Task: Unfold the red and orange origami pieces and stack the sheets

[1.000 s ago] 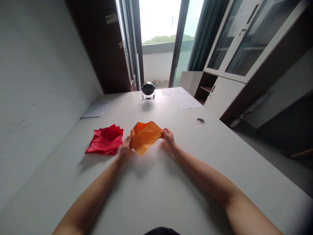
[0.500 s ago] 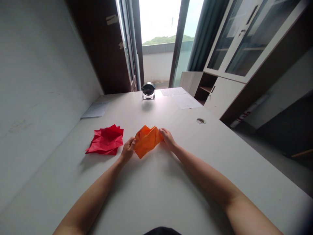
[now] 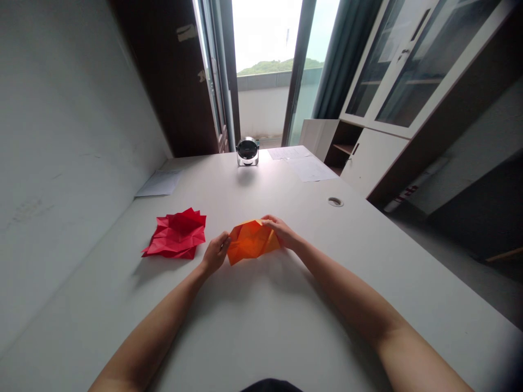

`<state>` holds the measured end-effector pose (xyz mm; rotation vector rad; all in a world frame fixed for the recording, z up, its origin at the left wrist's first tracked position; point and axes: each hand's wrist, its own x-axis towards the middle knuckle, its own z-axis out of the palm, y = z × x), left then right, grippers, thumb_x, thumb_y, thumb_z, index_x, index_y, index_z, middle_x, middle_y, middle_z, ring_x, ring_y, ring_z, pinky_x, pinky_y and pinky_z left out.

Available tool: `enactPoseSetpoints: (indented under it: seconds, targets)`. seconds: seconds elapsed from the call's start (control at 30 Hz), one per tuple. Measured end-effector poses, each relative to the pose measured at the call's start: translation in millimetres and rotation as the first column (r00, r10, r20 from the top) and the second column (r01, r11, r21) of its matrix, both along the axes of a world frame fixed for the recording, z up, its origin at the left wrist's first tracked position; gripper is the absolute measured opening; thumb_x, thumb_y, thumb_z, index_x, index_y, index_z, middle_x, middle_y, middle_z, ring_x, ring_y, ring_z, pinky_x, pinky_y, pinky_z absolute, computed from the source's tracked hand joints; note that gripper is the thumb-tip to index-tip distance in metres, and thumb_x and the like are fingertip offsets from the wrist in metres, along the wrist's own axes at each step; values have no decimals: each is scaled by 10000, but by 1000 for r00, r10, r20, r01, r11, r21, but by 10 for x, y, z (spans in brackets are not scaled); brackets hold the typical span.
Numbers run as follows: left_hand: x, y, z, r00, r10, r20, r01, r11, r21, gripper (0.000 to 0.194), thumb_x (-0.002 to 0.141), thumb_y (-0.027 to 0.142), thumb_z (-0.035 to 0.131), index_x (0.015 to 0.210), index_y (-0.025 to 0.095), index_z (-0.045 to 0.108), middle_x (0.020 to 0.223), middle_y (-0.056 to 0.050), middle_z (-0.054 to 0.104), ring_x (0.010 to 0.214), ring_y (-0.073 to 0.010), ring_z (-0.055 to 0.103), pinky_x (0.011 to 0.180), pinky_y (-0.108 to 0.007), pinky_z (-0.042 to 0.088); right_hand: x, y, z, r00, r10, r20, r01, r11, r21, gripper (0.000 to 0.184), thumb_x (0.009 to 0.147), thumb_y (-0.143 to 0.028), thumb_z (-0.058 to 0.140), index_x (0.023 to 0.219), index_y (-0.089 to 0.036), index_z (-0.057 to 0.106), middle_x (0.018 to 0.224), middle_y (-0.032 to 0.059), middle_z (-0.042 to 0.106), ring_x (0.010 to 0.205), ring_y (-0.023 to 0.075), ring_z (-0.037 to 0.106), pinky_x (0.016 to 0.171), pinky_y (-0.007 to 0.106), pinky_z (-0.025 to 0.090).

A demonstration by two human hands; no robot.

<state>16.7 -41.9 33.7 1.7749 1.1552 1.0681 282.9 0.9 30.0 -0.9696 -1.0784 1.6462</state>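
Observation:
Between my two hands is a creased sheet of orange paper point(image 3: 250, 240), partly folded and standing up from the table. My left hand point(image 3: 217, 250) pinches its left edge, thumb on the near side. At the upper right corner my right hand point(image 3: 280, 230) grips the paper, with its fingers over the top edge and some of them hidden behind it. A crumpled, many-creased red paper point(image 3: 177, 234) lies on the table to the left of my left hand, apart from it.
The white table point(image 3: 261, 326) runs toward a window. A round black device on a metal stand point(image 3: 247, 151) stands at its far end. White papers point(image 3: 312, 169) lie far right, another sheet point(image 3: 159, 183) by the left wall. A tape roll point(image 3: 335, 201) rests near the right edge.
My right hand has shifted its hold to the paper's upper edge. The orange paper has opened wider and its top has tipped toward me. The red paper has stayed put.

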Motion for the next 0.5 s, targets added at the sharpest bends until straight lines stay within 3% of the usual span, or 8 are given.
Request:
enactPoseSetpoints:
  seconds: [0.2,0.5]
  targets:
    - [-9,34,-36,999,27,25,-27,999,-23,303,920,454,505,755,200,496,651,36,445,613,-131,372,608,-245,286,-35,-56,70,998,50,-48,-51,999,-17,505,626,-336,780,1085,-241,593,893,32,713,695,213,680,587,317,544]
    - [-12,44,-71,999,24,21,-24,999,-32,318,926,464,502,745,203,496,637,38,425,599,-132,356,598,-249,275,-63,-76,32,993,-39,-113,41,999,16,461,644,-289,737,1079,-259,588,903,14,704,717,200,666,596,304,540]
